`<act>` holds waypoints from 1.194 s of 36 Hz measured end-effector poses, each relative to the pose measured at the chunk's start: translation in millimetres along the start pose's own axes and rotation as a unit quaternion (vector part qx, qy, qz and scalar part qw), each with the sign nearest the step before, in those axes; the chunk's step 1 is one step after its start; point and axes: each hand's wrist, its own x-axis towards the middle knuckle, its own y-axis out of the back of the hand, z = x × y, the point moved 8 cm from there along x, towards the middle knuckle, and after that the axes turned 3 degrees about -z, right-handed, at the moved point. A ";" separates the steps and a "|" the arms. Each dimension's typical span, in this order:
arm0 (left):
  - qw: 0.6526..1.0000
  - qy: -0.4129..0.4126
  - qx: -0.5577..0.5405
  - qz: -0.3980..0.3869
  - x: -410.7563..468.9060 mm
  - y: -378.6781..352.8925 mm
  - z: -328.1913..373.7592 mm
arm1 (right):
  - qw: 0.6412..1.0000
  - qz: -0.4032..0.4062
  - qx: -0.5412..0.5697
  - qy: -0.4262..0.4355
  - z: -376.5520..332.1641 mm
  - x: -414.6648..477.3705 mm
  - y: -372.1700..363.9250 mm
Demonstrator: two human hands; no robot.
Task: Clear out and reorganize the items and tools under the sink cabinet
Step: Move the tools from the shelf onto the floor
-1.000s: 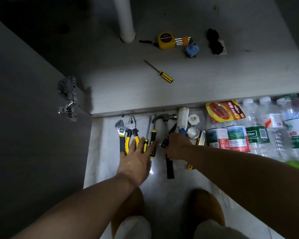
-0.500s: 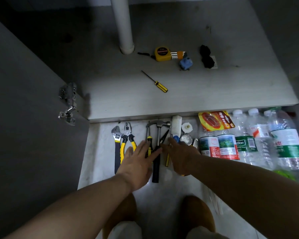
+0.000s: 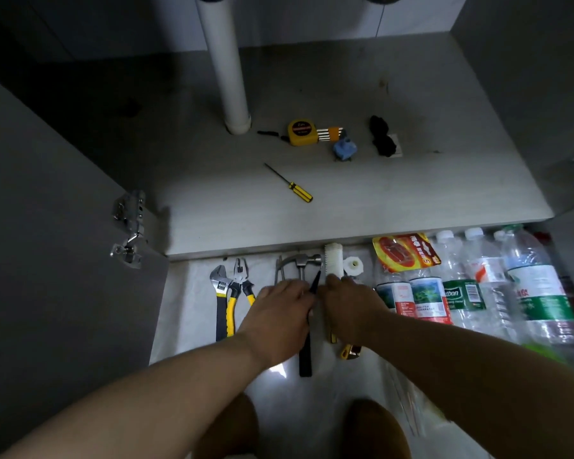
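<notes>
On the white floor in front of the cabinet lies a row of tools: an adjustable wrench [image 3: 220,294], yellow-handled pliers [image 3: 242,283], a claw hammer [image 3: 304,260], a white brush [image 3: 333,259] and a white plastic fitting [image 3: 353,266]. My left hand [image 3: 279,314] rests palm down across the hammer's handle and the tools beside it. My right hand [image 3: 348,306] lies next to it over the tools by the brush, its fingertips at a thin black tool [image 3: 316,281]. A yellow handle [image 3: 348,352] sticks out under my right wrist. What lies under the palms is hidden.
On the cabinet floor [image 3: 428,193] lie a yellow screwdriver [image 3: 295,188], a tape measure [image 3: 300,132], hex keys [image 3: 330,134], a blue part [image 3: 344,150] and a black item [image 3: 381,135]. A white drain pipe [image 3: 227,77] stands behind. The open door [image 3: 47,260] is at left; bottles [image 3: 537,293], cans [image 3: 428,299] and a red packet [image 3: 401,251] at right.
My view has tilted up and shows more of the cabinet. Both hands have drawn together over the middle tools, and the left hand has slid right from the pliers to the hammer handle.
</notes>
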 end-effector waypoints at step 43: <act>0.905 0.233 -0.314 0.168 -87.7 -23.5 -101.3 | 0.934 0.124 0.334 0.042 22.6 -33.5 38.2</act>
